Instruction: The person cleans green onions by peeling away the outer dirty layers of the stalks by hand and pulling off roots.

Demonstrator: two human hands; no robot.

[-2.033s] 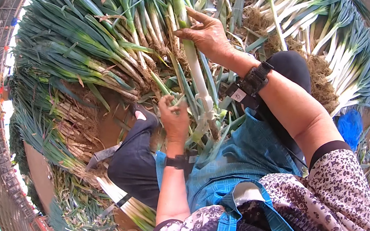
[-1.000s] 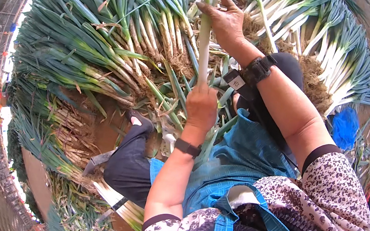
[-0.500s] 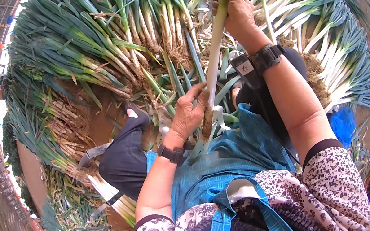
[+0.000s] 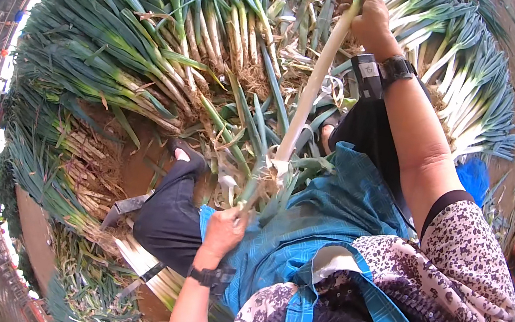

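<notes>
A long green onion (image 4: 317,80) slants across the middle, its white stalk bare and pale. My right hand (image 4: 370,21) is closed round its upper part, where the green leaves start. The root end points down toward my lap, above the blue checked apron (image 4: 339,196). My left hand (image 4: 224,229) is closed in a fist below and left of the root end. It grips a strip of peeled outer skin (image 4: 252,190), which is blurred and stretches up toward the roots. Whether the strip is still joined to the onion I cannot tell.
Unpeeled green onions (image 4: 119,60) with soil-stained roots are heaped at the left. Cleaned white-stalked ones (image 4: 473,100) lie fanned out at the upper right. A tied bundle (image 4: 148,268) rests beside my left knee. Peeled scraps (image 4: 298,20) litter the ground; a blue plastic bag (image 4: 473,178) lies right.
My left hand has pulled down and left from the stalk, drawing the outer skin with it. My right hand has moved right and slightly up, tilting the onion.
</notes>
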